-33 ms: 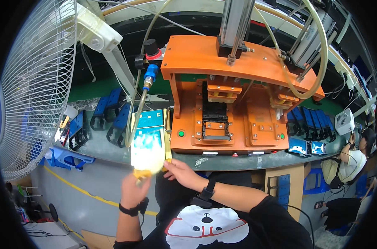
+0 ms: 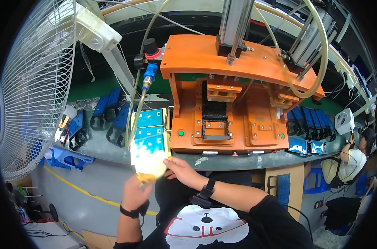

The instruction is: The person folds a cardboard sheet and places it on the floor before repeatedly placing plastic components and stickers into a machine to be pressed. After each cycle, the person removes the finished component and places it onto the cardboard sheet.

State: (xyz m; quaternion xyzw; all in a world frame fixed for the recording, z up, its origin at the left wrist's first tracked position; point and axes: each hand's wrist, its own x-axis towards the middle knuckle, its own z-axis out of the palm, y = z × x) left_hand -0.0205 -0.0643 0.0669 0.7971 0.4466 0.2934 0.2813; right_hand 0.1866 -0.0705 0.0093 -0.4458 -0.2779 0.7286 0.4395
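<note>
A stack of shiny blue film sheets with a yellow edge (image 2: 149, 135) lies across the table's front edge, left of the orange press. Its lower part bends toward me and is washed out by glare. My left hand (image 2: 137, 191) pinches the yellow lower end; its fingertips are partly hidden and slightly blurred. At the right edge of the sheets, my right hand (image 2: 187, 173) grips between thumb and fingers. Black frame parts sit in the left station of the orange press (image 2: 184, 144), with an orange block raised above them.
Several blue-and-black brackets (image 2: 100, 108) stand on the table at left, with more brackets (image 2: 317, 120) at right. A caged fan (image 2: 35, 83) fills the far left. A pale hose (image 2: 134, 120) hangs over the sheets. Another person (image 2: 354, 159) sits at far right.
My left hand has shifted slightly right and down with the sheets' yellow end. Glare on the blue film has shrunk, so more blue shows. My right hand stays at the edge.
</note>
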